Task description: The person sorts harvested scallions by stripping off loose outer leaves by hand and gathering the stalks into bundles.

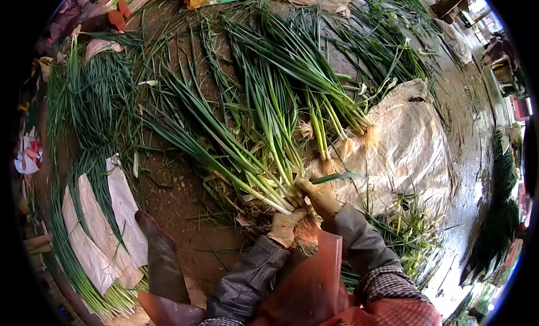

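A bunch of green onions (247, 163) lies fanned out across the ground, its white root ends toward me. My left hand (284, 227), in a tan glove, is wrapped round the white stems near the roots. On the right, my right hand (319, 197), also gloved, is closed at the upper side of the same stems, with a loose green leaf (338, 177) beside its fingers. Brown roots (306, 232) hang between and below the hands. More green onions (303, 62) with bushy roots lie just beyond.
A crumpled pale sheet (412, 141) lies at the right, with leaf scraps (412, 230) near it. Stacked green onions (101, 96) and pale strips (126, 205) lie at the left. My dark boot (163, 253) stands at lower left. Another person's part (67, 14) shows at upper left.
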Tool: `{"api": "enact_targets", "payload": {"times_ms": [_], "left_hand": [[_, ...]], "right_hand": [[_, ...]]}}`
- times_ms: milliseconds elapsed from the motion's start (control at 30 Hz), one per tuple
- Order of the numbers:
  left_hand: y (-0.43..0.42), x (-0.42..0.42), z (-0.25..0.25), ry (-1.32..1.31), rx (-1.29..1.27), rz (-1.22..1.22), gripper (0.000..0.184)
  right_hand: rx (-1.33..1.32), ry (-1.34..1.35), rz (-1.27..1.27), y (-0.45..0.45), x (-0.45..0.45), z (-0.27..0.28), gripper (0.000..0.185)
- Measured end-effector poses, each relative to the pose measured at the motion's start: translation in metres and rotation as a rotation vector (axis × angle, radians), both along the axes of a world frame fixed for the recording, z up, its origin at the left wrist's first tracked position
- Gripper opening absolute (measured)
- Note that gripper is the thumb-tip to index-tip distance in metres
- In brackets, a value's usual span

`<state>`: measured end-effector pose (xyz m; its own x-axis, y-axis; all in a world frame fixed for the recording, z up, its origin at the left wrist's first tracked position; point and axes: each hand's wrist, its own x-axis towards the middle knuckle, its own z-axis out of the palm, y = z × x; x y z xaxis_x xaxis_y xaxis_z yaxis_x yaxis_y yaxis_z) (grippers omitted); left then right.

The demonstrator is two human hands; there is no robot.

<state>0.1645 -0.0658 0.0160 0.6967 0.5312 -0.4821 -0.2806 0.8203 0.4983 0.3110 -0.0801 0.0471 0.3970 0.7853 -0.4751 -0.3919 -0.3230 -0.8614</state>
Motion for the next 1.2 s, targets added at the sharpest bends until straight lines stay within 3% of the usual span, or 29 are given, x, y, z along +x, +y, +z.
{"api": "enact_targets", "payload": {"times_ms": [100,167,233,267,333,367,400,433,467,500,567,600,633,667,700,767,800,900,967,1033,1100,1167,1200], "left_hand": [[0.011,-0.002,0.003,-0.075,0.144,0.050,0.024],[0.014,-0.014,-0.013,0.223,0.076,-0.020,0.029],[0.016,-0.015,-0.010,0.160,0.057,0.064,0.031],[0.018,-0.018,-0.009,0.171,0.101,0.064,0.031],[0.020,-0.024,-0.005,0.192,0.120,0.048,0.032],[0.019,-0.025,-0.002,0.195,0.098,0.040,0.032],[0.015,-0.032,-0.008,0.175,-0.070,0.020,0.025],[0.017,-0.032,-0.019,0.132,-0.222,-0.020,0.018],[0.023,-0.023,-0.001,0.144,-0.113,0.008,0.016],[0.025,-0.023,0.021,0.163,-0.012,0.039,0.014],[0.026,-0.036,0.008,0.239,-0.001,-0.052,0.019],[0.024,-0.041,-0.001,0.288,0.049,-0.061,0.021],[0.020,-0.042,-0.016,0.350,0.186,0.008,0.024],[0.019,-0.047,-0.036,0.190,0.194,0.068,0.026],[0.021,-0.051,-0.042,0.056,0.166,0.068,0.029],[0.022,-0.053,-0.047,0.130,-0.132,0.089,0.033],[0.023,-0.050,-0.038,0.118,-0.121,0.086,0.033],[0.027,-0.041,-0.004,0.088,-0.278,0.099,0.033],[0.022,-0.046,-0.001,-0.061,-0.416,0.193,0.029],[0.024,-0.058,-0.006,-0.096,-0.327,0.119,0.027],[0.027,-0.060,-0.031,0.089,-0.333,0.030,0.025],[0.026,-0.071,-0.071,0.185,0.156,-0.123,0.028],[0.028,-0.069,-0.064,0.159,0.014,-0.120,0.029]], "right_hand": [[0.121,0.217,-0.031,-0.013,-0.002,0.034,0.013],[0.240,0.299,-0.088,-0.028,0.007,0.043,0.016],[0.295,0.372,-0.180,-0.031,0.019,0.058,0.016],[0.396,0.245,-0.053,-0.026,0.027,0.048,0.015],[0.162,0.033,0.087,0.000,0.032,0.042,0.013],[0.039,-0.037,0.156,0.011,0.031,0.020,0.012],[0.013,-0.198,0.376,0.017,0.032,-0.036,0.014],[-0.082,-0.270,0.481,0.033,0.031,-0.042,0.022],[-0.170,-0.342,0.595,0.050,0.030,-0.046,0.032],[-0.327,-0.272,0.602,0.065,0.011,-0.016,0.044],[-0.336,-0.522,0.699,0.069,0.003,-0.055,0.055],[-0.311,-0.614,0.696,0.062,-0.001,-0.045,0.041],[-0.277,-0.444,0.646,0.056,-0.001,-0.029,0.032],[-0.249,-0.274,0.592,0.049,-0.002,-0.011,0.025],[-0.200,-0.123,0.546,0.041,0.003,0.015,0.021],[-0.143,0.054,0.235,0.021,0.013,0.037,0.022],[-0.017,0.036,0.291,0.014,0.022,0.023,0.024],[-0.059,0.071,0.440,0.019,0.004,-0.008,0.026],[-0.152,-0.248,0.673,0.024,-0.003,-0.006,0.032],[-0.072,-0.142,0.658,0.028,-0.009,0.004,0.036],[-0.149,-0.182,0.528,0.029,-0.017,0.026,0.033],[-0.036,-0.246,0.431,0.028,-0.025,-0.001,0.030],[-0.094,-0.301,0.469,0.025,-0.025,0.012,0.028]]}}
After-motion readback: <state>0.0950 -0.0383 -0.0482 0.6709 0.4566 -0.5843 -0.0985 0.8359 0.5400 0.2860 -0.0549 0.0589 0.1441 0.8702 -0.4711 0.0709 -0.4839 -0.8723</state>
